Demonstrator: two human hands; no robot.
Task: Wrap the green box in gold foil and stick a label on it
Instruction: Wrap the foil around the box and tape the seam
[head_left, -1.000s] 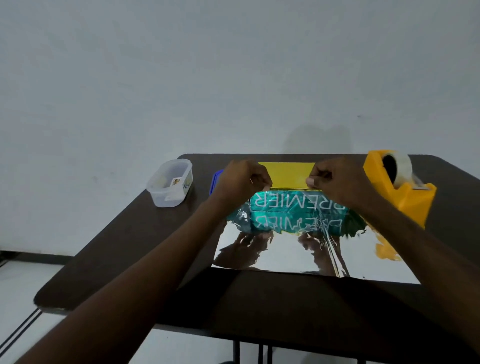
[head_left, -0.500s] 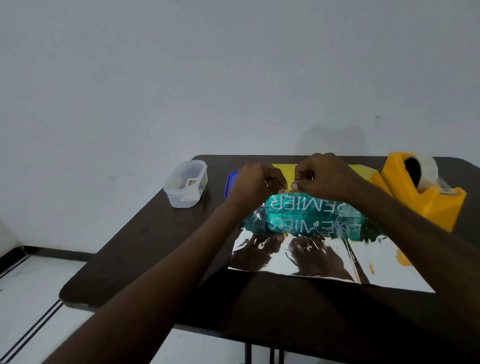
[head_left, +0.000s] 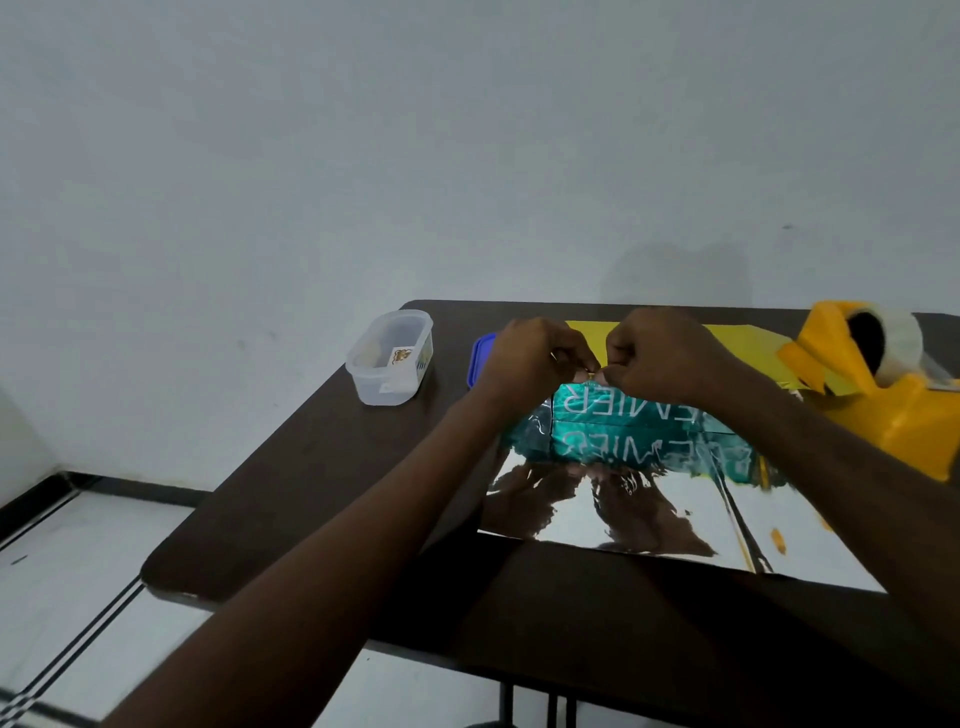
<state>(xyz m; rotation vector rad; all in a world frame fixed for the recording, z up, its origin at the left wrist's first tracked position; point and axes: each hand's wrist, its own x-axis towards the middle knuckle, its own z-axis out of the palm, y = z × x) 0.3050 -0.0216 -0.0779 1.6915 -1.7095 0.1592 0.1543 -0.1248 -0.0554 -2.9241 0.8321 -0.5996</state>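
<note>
The green box (head_left: 623, 415) lies on its side on the foil sheet (head_left: 649, 519), which is spread mirror side up on the dark table (head_left: 311, 467), its gold side showing at the far edge behind the box. A second ago the two hands were well apart, each holding the far foil edge near one end of the box; since then they have slid inward, and now the left hand (head_left: 530, 358) and the right hand (head_left: 660, 358) are almost touching above the box's far top edge, left of its middle. Both have their fingers curled and pinched together on what looks like the foil edge, though the exact spot of the pinch is too small to make out. This suggests the far flap is being gathered to fold over the box, so wrapping is at an early stage and no label is on yet. A yellow tape dispenser (head_left: 893, 410) waits at the right, and a clear plastic tub (head_left: 389, 358) with a blue lid (head_left: 480, 358) beside it sits at the left.
</note>
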